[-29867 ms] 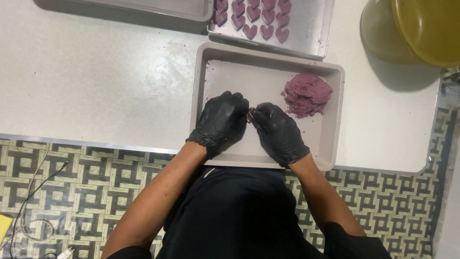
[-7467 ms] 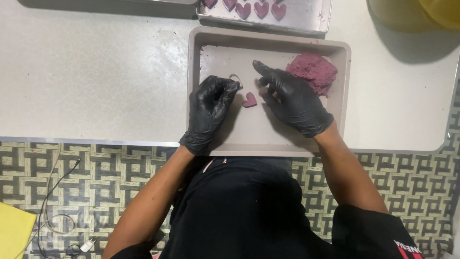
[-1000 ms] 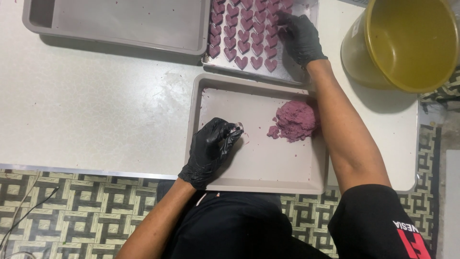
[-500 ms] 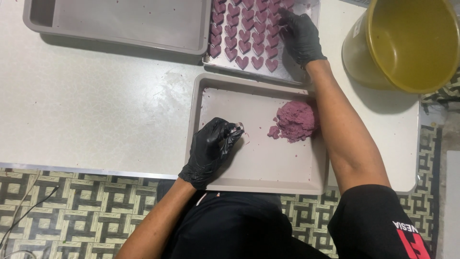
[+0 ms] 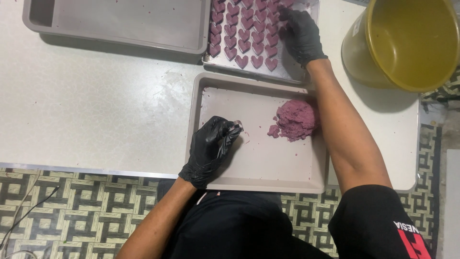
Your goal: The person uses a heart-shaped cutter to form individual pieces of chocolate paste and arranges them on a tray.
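Both my hands wear black gloves. My left hand (image 5: 211, 148) rests in the near grey tray (image 5: 254, 182), its fingers closed around a small metal cutter (image 5: 237, 126). A lump of purple dough (image 5: 296, 120) lies at the tray's right side. My right hand (image 5: 301, 33) reaches to the far metal tray (image 5: 292, 72), fingers spread over the right end of the rows of purple heart-shaped pieces (image 5: 244, 33). Whether it holds a piece I cannot tell.
An empty grey tray (image 5: 115, 24) sits at the back left of the white table (image 5: 96, 110). A yellow bucket (image 5: 407, 43) stands at the back right. The patterned floor (image 5: 72, 206) lies beyond the table's near edge.
Compared with half a second and one second ago, nothing has visibly moved. Seconds earlier both hands were together over a heart piece in the near tray; my right hand has since gone to the far tray.
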